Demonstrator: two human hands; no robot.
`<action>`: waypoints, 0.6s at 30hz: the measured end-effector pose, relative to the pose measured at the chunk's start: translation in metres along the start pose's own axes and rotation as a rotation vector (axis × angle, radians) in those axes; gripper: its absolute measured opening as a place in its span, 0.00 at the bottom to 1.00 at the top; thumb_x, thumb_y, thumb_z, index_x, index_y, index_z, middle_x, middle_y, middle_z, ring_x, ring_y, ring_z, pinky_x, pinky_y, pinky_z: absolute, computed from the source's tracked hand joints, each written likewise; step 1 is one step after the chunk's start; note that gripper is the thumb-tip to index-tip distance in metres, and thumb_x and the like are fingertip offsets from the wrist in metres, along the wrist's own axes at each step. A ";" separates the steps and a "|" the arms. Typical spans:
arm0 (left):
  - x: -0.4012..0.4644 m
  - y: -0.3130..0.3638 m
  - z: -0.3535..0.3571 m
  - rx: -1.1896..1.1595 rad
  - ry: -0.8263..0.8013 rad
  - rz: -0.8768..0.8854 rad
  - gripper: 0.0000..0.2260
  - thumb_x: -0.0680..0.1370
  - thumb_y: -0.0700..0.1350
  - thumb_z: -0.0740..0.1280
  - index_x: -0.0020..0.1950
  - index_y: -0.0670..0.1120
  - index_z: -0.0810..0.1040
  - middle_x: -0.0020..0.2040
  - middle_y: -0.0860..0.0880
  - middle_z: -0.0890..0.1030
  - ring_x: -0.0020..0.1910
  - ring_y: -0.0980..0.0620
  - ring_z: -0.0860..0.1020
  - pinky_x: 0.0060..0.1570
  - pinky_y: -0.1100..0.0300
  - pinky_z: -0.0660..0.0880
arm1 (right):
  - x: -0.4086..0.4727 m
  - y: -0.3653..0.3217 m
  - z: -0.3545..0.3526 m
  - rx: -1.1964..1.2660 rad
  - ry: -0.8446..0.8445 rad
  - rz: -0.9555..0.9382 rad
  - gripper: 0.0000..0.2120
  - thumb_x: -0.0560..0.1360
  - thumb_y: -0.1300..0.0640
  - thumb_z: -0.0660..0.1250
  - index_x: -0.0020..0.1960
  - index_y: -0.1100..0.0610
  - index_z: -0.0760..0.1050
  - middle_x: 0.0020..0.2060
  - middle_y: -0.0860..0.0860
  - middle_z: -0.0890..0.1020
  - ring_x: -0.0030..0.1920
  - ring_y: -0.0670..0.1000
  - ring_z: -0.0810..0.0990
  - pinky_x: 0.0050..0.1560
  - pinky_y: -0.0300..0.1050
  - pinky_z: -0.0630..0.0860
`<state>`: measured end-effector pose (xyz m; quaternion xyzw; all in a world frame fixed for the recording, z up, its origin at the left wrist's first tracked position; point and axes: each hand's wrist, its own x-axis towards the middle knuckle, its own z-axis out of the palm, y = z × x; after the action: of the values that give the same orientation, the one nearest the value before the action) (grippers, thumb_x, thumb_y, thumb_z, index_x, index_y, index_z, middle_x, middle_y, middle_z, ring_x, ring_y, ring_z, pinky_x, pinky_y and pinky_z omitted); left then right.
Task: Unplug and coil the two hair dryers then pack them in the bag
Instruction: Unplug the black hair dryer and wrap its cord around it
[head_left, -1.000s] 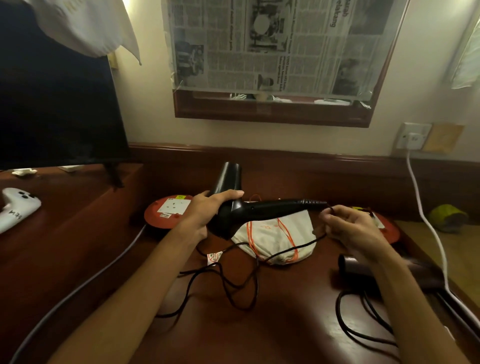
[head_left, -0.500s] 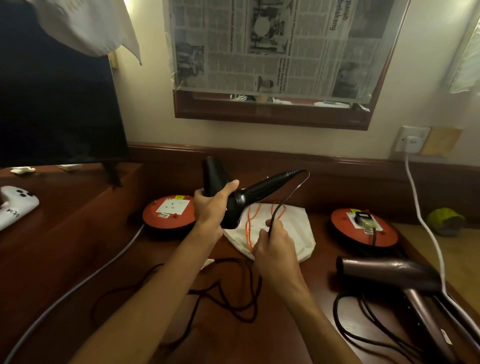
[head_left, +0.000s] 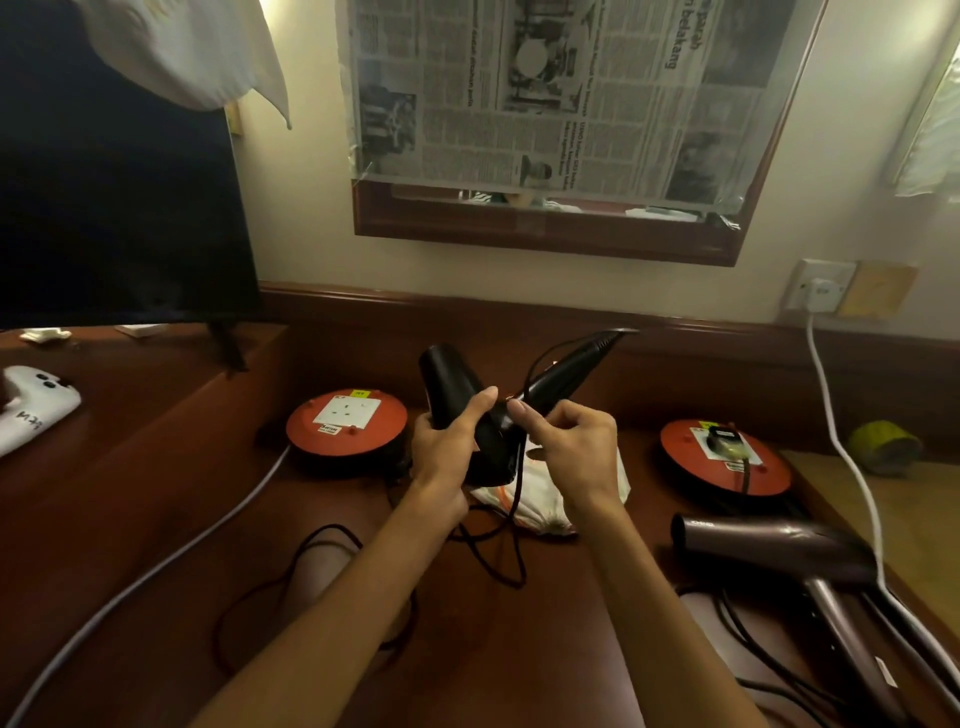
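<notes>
- The black hair dryer (head_left: 470, 410) was up in the air over the wooden desk (head_left: 519, 649), right in the middle of your view.
- Your left hand (head_left: 447, 447) held the dryer's fat body, with fingers wrapped round it and the thumb lying on top, pointing to 2 o'clock.
- The dryer's handle stuck out toward 2 o'clock, past your right hand (head_left: 569, 447).
- Your right hand was just beside the left one, at 3 o'clock from it. Its finger and thumb pinched the black cord (head_left: 514, 519) close to the dryer's body.
- The cord looped up from the handle's end, came down through your pinch, and hung down to a messy pile on the desk at 6 o'clock.
- Both of your arms reached up from the bottom of the view and came close together at the dryer.
- The white bag (head_left: 540, 506) with orange strings lay on the desk under your hands.
- The purple hair dryer (head_left: 779, 551) lay on the desk at 4 o'clock, well apart from your hands.
- Its plug sat in the right red socket reel (head_left: 724, 457) at 3 o'clock.
- The left red socket reel (head_left: 345, 423) was at 9 o'clock of your left hand.
</notes>
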<state>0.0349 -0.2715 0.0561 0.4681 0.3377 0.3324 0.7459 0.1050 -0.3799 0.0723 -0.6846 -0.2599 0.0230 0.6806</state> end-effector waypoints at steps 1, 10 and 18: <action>0.000 -0.001 -0.001 -0.001 -0.009 -0.012 0.35 0.63 0.59 0.83 0.66 0.49 0.78 0.56 0.47 0.85 0.53 0.45 0.85 0.50 0.47 0.84 | 0.000 0.003 -0.002 0.058 0.000 0.065 0.26 0.63 0.45 0.82 0.34 0.62 0.71 0.37 0.70 0.80 0.42 0.64 0.85 0.41 0.63 0.84; -0.009 0.012 -0.007 0.198 -0.216 0.052 0.33 0.66 0.60 0.82 0.65 0.49 0.75 0.58 0.47 0.84 0.55 0.47 0.85 0.58 0.46 0.83 | 0.008 0.023 -0.013 0.610 -0.446 0.235 0.20 0.67 0.51 0.81 0.52 0.62 0.81 0.50 0.58 0.84 0.57 0.58 0.84 0.60 0.58 0.79; -0.010 0.019 -0.004 0.751 -0.094 0.485 0.46 0.67 0.75 0.69 0.79 0.65 0.52 0.82 0.47 0.55 0.77 0.38 0.64 0.67 0.36 0.74 | 0.007 0.013 -0.018 0.596 -0.409 0.398 0.21 0.71 0.54 0.74 0.58 0.67 0.81 0.55 0.62 0.85 0.57 0.61 0.85 0.56 0.60 0.81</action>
<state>0.0227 -0.2716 0.0749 0.7865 0.2813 0.3304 0.4395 0.1227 -0.3927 0.0635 -0.4757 -0.2345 0.3640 0.7656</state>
